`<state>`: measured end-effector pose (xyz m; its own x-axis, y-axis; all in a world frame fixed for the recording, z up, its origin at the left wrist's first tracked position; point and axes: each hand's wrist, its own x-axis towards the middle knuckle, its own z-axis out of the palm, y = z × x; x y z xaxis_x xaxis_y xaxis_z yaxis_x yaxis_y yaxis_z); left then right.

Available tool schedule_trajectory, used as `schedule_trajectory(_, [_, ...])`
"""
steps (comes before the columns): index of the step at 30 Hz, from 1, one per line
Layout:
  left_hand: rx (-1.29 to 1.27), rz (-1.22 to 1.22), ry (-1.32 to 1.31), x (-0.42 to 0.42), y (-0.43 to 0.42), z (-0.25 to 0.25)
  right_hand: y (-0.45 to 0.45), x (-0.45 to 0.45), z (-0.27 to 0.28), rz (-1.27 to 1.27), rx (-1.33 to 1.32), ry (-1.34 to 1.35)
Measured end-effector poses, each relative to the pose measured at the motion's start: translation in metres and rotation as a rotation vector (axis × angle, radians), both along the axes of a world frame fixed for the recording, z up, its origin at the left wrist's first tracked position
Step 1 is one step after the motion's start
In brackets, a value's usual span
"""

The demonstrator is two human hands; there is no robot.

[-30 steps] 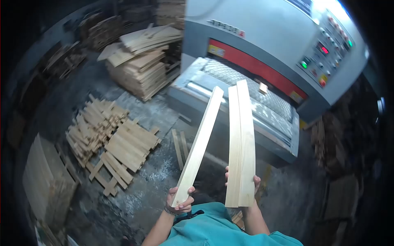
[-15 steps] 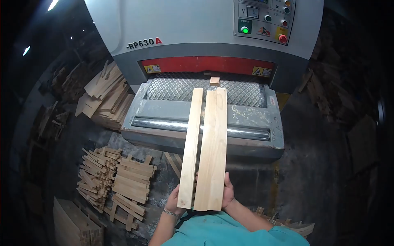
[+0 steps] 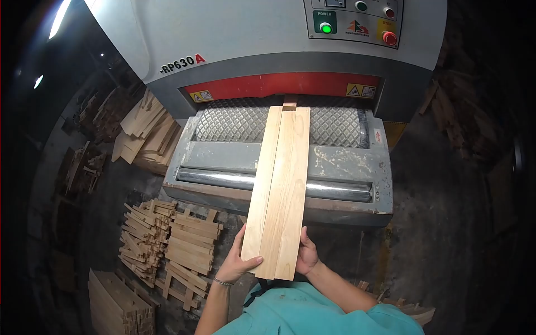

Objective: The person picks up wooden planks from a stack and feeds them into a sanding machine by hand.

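Three long pale wooden strips (image 3: 277,190) lie side by side, touching, with their far ends over the ridged feed bed (image 3: 234,121) of a grey machine. My left hand (image 3: 240,261) grips the left edge near the close end, thumb on top. At the right edge, my right hand (image 3: 306,254) holds the strips from the side, its fingers partly hidden underneath. A small wooden block (image 3: 290,101) sits just beyond the strips, at the opening below the red guard (image 3: 279,85). A metal roller (image 3: 218,177) crosses beneath the strips.
On the floor at left are stacked short slats (image 3: 192,243) and a pile of sticks (image 3: 145,234). Boards (image 3: 148,134) are stacked beside the machine. A panel with a green light (image 3: 326,28) and red button (image 3: 389,38) is above. More wood (image 3: 120,304) stands lower left.
The separate left strip has come against the other two, and all three have moved forward over the feed bed. The small block is further into the opening. The view has turned toward the machine.
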<state>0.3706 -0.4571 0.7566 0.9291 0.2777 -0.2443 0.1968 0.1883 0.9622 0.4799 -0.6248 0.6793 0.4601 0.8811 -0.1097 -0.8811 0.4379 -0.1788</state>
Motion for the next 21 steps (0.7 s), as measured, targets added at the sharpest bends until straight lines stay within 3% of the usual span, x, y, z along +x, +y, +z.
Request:
schedule_trajectory(6, [0.041, 0.020, -0.060, 0.022, 0.008, -0.006, 0.005, 0.024, 0.015, -0.064, -0.074, -0.052])
schedule_trajectory(10, [0.035, -0.028, -0.111, 0.040, 0.014, 0.001, -0.001, 0.037, 0.020, -0.351, -0.546, -0.339])
schedule_trajectory(11, [0.037, -0.058, -0.116, 0.043, 0.016, 0.001, -0.006, 0.033, 0.018, -0.480, -0.757, -0.499])
schedule_trajectory(13, [0.054, -0.069, -0.130, 0.044, 0.022, -0.002, -0.014, 0.018, 0.031, -0.786, -0.923, -0.910])
schedule_trajectory(14, [0.145, -0.067, -0.128, 0.044, 0.026, -0.014, -0.023, 0.014, 0.046, -0.858, -1.103, -1.341])
schedule_trajectory(15, [0.215, -0.069, -0.168, 0.046, 0.028, -0.022, -0.027, 0.012, 0.064, -0.802, -1.154, -1.691])
schedule_trajectory(16, [0.120, -0.086, -0.200, 0.044, 0.028, -0.018, -0.023, 0.007, 0.070, -0.709, -1.083, -1.812])
schedule_trajectory(17, [0.180, -0.090, -0.276, 0.050, 0.031, -0.040, -0.020, 0.007, 0.065, -0.647, -1.081, -1.968])
schedule_trajectory(18, [0.198, -0.114, -0.305, 0.053, 0.033, -0.046, -0.010, 0.010, 0.079, -0.734, -0.980, -2.211])
schedule_trajectory(19, [0.142, -0.116, -0.370, 0.058, 0.034, -0.055, -0.002, -0.001, 0.105, -0.810, -1.040, -2.522])
schedule_trajectory(21, [0.127, -0.077, -0.384, 0.071, 0.033, -0.073, -0.006, 0.027, 0.055, -0.720, -0.866, -2.370])
